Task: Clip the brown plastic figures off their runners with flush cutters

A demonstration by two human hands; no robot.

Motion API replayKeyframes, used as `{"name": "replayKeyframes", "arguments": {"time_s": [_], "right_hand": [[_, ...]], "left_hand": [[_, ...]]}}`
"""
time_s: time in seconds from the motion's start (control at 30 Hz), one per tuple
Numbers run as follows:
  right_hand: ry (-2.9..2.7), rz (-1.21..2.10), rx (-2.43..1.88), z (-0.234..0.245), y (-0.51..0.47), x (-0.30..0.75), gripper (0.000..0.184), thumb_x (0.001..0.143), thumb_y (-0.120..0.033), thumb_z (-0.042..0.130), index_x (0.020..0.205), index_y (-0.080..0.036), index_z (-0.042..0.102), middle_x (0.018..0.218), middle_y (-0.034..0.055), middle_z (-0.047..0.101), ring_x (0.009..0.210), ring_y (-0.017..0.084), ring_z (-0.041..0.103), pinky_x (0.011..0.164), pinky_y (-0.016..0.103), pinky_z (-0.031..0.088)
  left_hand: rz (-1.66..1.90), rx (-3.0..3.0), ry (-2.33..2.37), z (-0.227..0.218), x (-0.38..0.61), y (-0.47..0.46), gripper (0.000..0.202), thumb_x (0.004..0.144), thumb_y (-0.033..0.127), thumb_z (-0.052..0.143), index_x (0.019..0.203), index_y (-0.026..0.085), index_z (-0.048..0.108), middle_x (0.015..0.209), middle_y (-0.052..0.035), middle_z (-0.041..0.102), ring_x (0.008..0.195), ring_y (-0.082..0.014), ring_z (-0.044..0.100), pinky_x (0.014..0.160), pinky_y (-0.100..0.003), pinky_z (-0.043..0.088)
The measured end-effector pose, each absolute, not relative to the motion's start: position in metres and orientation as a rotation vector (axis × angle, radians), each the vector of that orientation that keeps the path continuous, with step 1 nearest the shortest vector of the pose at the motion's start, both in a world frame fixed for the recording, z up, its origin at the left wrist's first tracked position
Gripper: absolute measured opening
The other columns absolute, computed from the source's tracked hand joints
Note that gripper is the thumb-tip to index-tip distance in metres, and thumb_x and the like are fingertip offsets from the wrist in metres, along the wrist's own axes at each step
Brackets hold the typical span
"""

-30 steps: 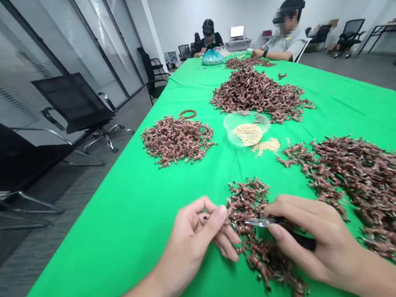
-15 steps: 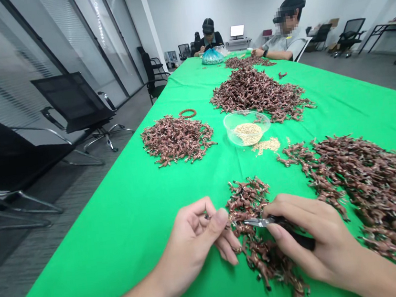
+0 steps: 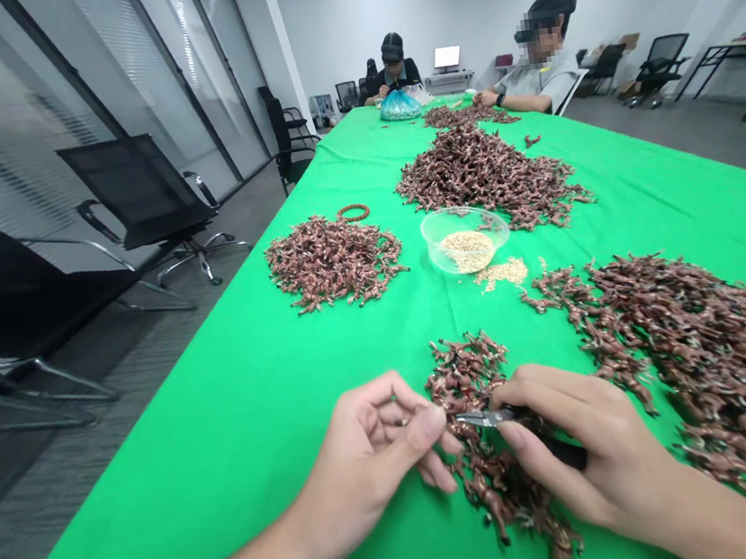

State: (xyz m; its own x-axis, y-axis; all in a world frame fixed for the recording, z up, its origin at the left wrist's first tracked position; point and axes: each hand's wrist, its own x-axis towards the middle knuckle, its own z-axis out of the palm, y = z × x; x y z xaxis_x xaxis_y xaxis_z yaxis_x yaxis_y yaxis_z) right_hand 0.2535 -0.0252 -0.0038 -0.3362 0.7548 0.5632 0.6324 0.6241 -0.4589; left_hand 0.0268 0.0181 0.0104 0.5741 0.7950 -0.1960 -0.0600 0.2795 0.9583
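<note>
My left hand (image 3: 376,447) pinches a tiny dark piece between thumb and forefinger, just left of a small heap of brown figurines (image 3: 485,447). My right hand (image 3: 578,454) grips small black-handled pliers (image 3: 499,418) whose metal tip points left toward the left hand's fingertips. Both hands rest over the green tablecloth (image 3: 239,405) at its near edge. What the pinched piece is I cannot make out.
A big brown heap (image 3: 701,348) lies to the right, others at the left (image 3: 334,262) and farther back (image 3: 486,175). A clear bowl of pale beads (image 3: 465,241) with spilled beads (image 3: 501,275), a brown ring (image 3: 353,214), a blue bag (image 3: 399,108). Two people sit at the far end; office chairs (image 3: 138,199) stand on the left.
My left thumb and forefinger have moved slightly right, closing the gap to the pliers' tip. The right hand has shifted a little left.
</note>
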Motion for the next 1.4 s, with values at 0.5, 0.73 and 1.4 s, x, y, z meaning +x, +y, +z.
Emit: {"name": "replayKeyframes", "arguments": {"time_s": [0.5, 0.73, 1.4], "right_hand": [[-2.050, 0.226, -1.089, -0.004, -0.026, 0.254, 0.015, 0.092, -0.019, 0.057, 0.106, -0.018, 0.059, 0.086, 0.0045, 0.064, 0.073, 0.015, 0.060, 0.061, 0.027, 0.046], [-2.049, 0.210, -1.053, 0.000, -0.025, 0.254, 0.012, 0.092, -0.019, 0.056, 0.103, -0.017, 0.060, 0.079, 0.0029, 0.062, 0.068, 0.014, 0.057, 0.061, 0.028, 0.045], [-1.962, 0.220, -1.091, 0.001, -0.018, 0.259, 0.013, 0.094, -0.024, 0.055, 0.096, -0.015, 0.063, 0.078, 0.0033, 0.062, 0.070, 0.015, 0.055, 0.065, 0.030, 0.043]], "left_hand": [[0.919, 1.626, 1.104, 0.011, 0.010, 0.047, 0.018, 0.085, 0.033, 0.075, 0.093, 0.017, 0.075, 0.090, -0.0063, 0.074, 0.073, -0.0162, 0.065, 0.068, -0.027, 0.052], [1.102, 1.668, 1.360, 0.007, -0.021, 0.102, 0.023, 0.079, 0.036, 0.079, 0.084, 0.014, 0.077, 0.061, -0.0015, 0.065, 0.050, -0.0105, 0.045, 0.047, -0.022, 0.032], [0.887, 1.409, 0.856, 0.022, 0.032, 0.024, 0.021, 0.092, 0.030, 0.069, 0.101, 0.011, 0.068, 0.095, -0.0097, 0.076, 0.085, -0.0205, 0.075, 0.071, -0.027, 0.061]]}}
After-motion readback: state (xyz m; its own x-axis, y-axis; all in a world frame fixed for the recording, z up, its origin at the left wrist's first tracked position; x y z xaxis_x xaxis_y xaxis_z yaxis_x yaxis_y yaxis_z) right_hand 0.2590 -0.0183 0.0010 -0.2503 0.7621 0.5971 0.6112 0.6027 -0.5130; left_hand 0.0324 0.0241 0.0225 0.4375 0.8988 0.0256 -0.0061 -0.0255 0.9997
